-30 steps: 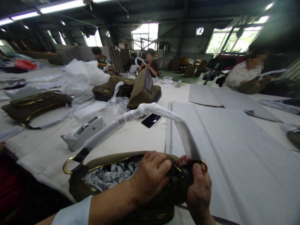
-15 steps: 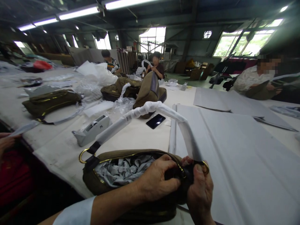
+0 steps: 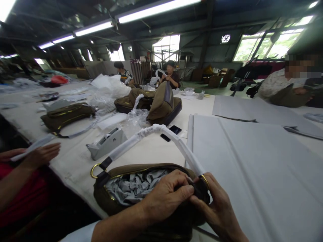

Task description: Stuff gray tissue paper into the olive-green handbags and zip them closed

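Observation:
In front of me is an olive-brown handbag (image 3: 102, 198), its zipper open along the top. Crumpled grey paper (image 3: 133, 188) fills the opening. A strap (image 3: 153, 129) wrapped in white film arches over the bag, joined by a gold ring (image 3: 95, 171) on the left and another gold ring (image 3: 205, 181) on the right. My left hand (image 3: 168, 195) is closed on the bag's right end, thumb and fingers pinching its edge. Beside it, my right hand (image 3: 218, 205) grips the same end near the right ring. The exact spot pinched between the fingers is hidden.
A grey tape dispenser (image 3: 107, 143) and a phone (image 3: 174, 131) lie beyond the bag. More brown bags (image 3: 164, 104) and plastic wrap stand behind. Large grey sheets (image 3: 247, 161) cover the right side. A co-worker's hand (image 3: 41, 156) is at the left edge; other people sit farther back.
My right hand has turned and moved its fingers over the right ring, with its thumb toward my left hand. The strap's arch has sunk lower. A co-worker's hand has come further in from the left.

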Action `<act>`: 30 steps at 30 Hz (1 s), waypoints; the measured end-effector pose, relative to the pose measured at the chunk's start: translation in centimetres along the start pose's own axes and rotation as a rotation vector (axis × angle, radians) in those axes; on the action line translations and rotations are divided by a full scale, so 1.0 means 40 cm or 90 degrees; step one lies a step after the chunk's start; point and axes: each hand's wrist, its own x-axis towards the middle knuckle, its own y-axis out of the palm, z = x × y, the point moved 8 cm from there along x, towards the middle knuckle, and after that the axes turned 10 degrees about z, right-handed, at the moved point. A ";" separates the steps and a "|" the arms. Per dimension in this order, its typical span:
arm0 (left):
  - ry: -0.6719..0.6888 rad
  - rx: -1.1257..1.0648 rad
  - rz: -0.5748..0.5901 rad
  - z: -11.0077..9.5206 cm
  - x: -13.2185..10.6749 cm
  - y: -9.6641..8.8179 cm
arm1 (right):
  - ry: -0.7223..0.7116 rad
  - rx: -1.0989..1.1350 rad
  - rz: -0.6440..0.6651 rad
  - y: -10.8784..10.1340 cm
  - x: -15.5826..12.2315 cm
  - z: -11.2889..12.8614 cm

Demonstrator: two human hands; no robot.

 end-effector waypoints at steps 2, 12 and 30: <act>-0.010 0.016 0.011 -0.012 -0.007 0.006 | 0.006 0.018 -0.028 -0.005 -0.012 -0.004; 0.003 0.311 -0.024 -0.005 -0.074 -0.025 | 0.118 0.009 -0.217 0.020 -0.070 -0.002; 0.092 0.437 -0.176 0.049 -0.054 -0.027 | -0.117 -0.344 -0.214 -0.004 -0.028 0.131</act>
